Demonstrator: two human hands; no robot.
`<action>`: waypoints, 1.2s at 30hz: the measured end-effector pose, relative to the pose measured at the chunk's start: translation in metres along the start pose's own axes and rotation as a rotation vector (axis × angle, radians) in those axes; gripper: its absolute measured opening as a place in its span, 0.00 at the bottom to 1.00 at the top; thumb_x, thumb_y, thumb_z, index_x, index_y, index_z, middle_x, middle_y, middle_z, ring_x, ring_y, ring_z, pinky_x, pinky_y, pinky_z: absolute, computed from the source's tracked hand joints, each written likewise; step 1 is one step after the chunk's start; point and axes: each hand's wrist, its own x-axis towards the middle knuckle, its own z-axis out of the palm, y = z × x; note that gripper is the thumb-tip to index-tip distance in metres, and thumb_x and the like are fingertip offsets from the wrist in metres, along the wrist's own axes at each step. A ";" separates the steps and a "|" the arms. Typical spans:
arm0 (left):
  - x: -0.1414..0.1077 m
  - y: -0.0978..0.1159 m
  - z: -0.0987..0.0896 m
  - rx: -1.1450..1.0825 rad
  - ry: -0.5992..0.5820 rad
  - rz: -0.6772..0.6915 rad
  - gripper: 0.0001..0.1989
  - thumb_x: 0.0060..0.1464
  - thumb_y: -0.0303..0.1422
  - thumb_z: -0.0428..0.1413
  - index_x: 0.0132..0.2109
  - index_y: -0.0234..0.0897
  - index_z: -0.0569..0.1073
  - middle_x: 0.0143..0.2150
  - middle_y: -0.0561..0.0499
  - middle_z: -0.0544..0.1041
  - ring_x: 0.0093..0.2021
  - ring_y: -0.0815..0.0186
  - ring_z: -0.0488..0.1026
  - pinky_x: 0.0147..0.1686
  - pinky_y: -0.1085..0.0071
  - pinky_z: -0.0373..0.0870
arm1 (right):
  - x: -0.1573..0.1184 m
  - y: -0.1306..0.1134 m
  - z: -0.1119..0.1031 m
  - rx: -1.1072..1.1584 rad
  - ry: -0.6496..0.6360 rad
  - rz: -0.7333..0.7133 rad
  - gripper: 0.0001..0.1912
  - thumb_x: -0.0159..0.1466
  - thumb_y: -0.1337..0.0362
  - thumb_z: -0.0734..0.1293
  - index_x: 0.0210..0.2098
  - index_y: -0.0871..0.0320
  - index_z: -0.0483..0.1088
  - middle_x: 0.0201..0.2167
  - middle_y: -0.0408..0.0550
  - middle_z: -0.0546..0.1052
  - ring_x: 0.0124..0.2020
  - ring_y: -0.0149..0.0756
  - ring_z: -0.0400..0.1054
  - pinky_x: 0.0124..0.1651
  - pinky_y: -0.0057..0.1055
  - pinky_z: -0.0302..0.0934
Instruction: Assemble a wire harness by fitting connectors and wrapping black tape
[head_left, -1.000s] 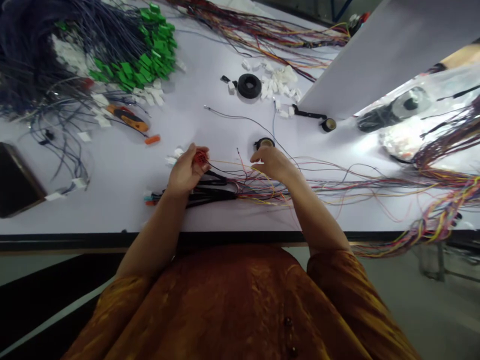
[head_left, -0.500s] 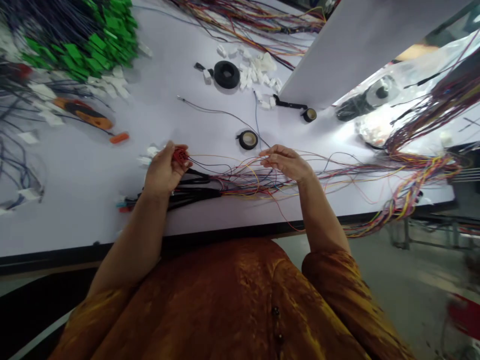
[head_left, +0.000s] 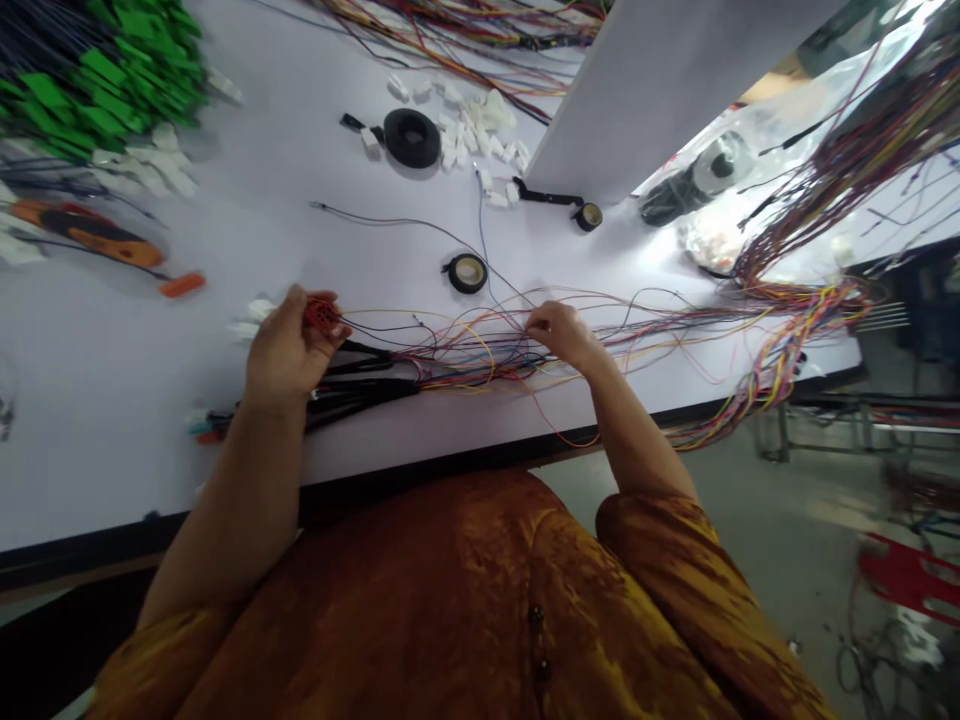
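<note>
My left hand (head_left: 281, 350) is closed around a round red connector (head_left: 321, 313), whose face is dotted with dark holes. A few thin wires run from the connector to the right. My right hand (head_left: 564, 335) is pinched over the wire bundle (head_left: 480, 368), with fingertips together on a thin wire; exactly which strand is hard to make out. Black-sleeved branches (head_left: 367, 398) of the bundle lie beneath and beside my left hand. A loose dark wire (head_left: 405, 218) with a metal terminal stretches across the white table to my right hand.
Black tape rolls (head_left: 468, 273) lie beyond the bundle, a larger black roll (head_left: 412, 138) farther back. White connectors (head_left: 476, 130) are heaped beside it. Green connectors (head_left: 112, 85) and an orange-handled tool (head_left: 97, 235) are at left. A white upright panel (head_left: 660, 90) stands at the back right.
My right hand has gone from loosely spread fingers to a pinch at the wires. My left hand keeps the red connector. The whole view has shifted, so the table things appear farther left.
</note>
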 end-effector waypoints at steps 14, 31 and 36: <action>0.003 -0.002 -0.002 -0.044 0.003 0.022 0.28 0.73 0.34 0.40 0.29 0.32 0.75 0.22 0.51 0.73 0.22 0.73 0.66 0.26 0.75 0.71 | 0.010 -0.019 0.016 0.548 0.090 0.181 0.07 0.48 0.69 0.64 0.29 0.56 0.68 0.22 0.38 0.68 0.25 0.28 0.62 0.31 0.28 0.55; 0.007 -0.004 -0.004 0.005 -0.002 0.048 0.26 0.72 0.35 0.42 0.29 0.34 0.75 0.22 0.52 0.72 0.23 0.74 0.64 0.27 0.75 0.72 | -0.029 -0.008 -0.018 1.174 0.225 0.185 0.13 0.60 0.52 0.69 0.39 0.51 0.67 0.19 0.31 0.60 0.16 0.22 0.36 0.19 0.28 0.37; 0.007 -0.005 -0.005 0.029 0.012 0.056 0.26 0.72 0.36 0.43 0.29 0.35 0.75 0.22 0.53 0.73 0.22 0.73 0.64 0.28 0.74 0.73 | -0.035 0.000 -0.023 1.059 0.159 0.232 0.14 0.54 0.57 0.74 0.29 0.53 0.65 0.15 0.31 0.52 0.16 0.22 0.40 0.19 0.27 0.32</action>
